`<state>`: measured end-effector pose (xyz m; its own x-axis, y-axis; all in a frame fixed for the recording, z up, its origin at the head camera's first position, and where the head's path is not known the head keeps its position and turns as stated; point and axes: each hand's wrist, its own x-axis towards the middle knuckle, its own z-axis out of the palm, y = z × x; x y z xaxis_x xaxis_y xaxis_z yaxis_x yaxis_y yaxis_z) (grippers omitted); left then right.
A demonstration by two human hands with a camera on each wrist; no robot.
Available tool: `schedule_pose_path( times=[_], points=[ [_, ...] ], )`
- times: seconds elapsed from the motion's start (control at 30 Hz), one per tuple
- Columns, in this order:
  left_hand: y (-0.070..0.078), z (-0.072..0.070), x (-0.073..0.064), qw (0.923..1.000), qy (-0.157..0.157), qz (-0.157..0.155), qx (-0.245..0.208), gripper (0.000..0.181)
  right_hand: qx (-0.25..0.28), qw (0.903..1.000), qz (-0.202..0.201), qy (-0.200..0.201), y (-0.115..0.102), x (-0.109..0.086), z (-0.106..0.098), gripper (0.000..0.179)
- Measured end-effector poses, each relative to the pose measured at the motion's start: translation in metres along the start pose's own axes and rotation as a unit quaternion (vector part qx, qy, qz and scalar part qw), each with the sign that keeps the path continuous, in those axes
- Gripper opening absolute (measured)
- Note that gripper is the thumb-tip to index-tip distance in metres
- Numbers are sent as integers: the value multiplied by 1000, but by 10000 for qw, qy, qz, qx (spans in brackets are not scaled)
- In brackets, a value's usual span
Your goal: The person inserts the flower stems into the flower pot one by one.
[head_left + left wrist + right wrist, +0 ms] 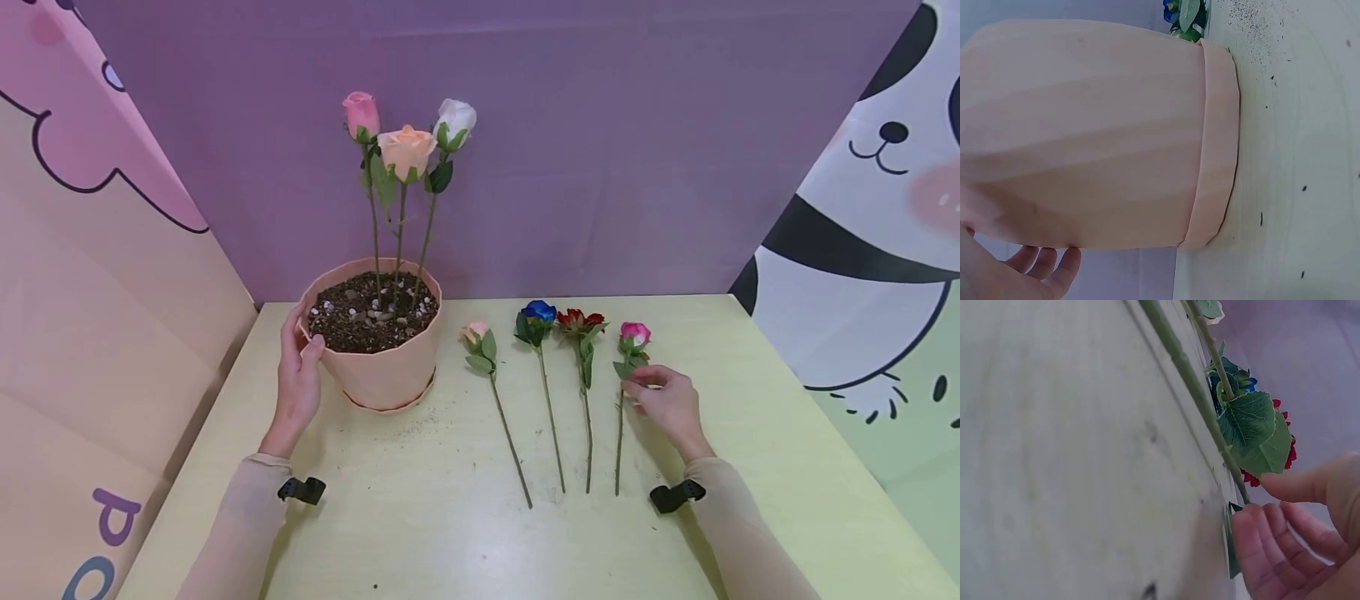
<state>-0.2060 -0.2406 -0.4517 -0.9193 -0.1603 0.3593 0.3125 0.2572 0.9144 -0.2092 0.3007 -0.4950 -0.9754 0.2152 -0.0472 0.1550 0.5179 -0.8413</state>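
Your right hand point(666, 408): thumb and fingers slightly parted at the bright pink flower point(635, 335) | flower: on the table point(450, 500), rightmost of four lying there | left hand point(300, 387): holds the pot point(382, 375) | risk: pinching too high could tear leaves point(625, 368); leaning on the pot might tip it

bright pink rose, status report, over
Right hand at stem, firm grip unclear. Left hand holds peach-pink flowerpot; bright pink rose outside it. Red flower alongside, not blocking.
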Motion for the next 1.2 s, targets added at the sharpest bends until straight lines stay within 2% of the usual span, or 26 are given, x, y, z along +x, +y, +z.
schedule_pose_path(
  times=[0.23,0.4,0.87,1.2],
  points=[
    [-2,0,-1,10000,-9,-10,39,60,-99,9988,271,-406,0,0,-1,45],
    [0,0,-2,10000,-20,-95,-2,61,16,9977,401,-539,2,1,0,44],
    [-1,0,0,9999,13,-9,105,60,553,9963,382,-534,-8,3,-8,47],
    [0,0,0,10000,-4,-29,50,61,1250,9902,250,-571,-19,9,-16,51]
  ],
)
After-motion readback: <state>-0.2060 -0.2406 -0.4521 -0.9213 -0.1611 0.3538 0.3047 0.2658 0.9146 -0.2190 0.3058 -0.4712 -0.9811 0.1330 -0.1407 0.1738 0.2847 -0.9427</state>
